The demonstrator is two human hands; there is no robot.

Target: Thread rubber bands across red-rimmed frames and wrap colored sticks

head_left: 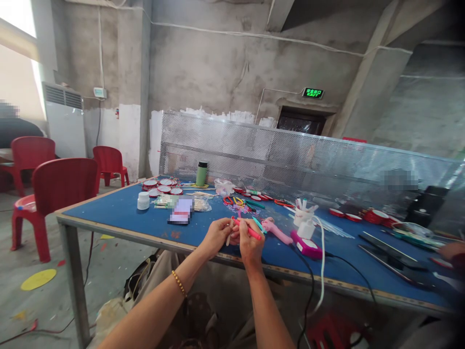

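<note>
Both my hands meet over the near edge of the blue table (119, 213). My right hand (250, 241) is closed round a red pen-like tool (250, 231) that points left. My left hand (217, 235) pinches a thin pale stick (228, 236) right beside the tool's tip; a bead bracelet sits on that wrist. A pink glue gun (275, 230) and a teal-handled tool (258, 224) lie just behind my right hand.
A magenta power block (307, 245) with white and black cables sits to the right. Red-rimmed round discs (160, 186), a white jar (143, 200), a green bottle (201, 174), scissors and craft bits cover the table. Perforated metal screen behind. Red chairs (54, 194) at left. Another person's hand (452, 251) at far right.
</note>
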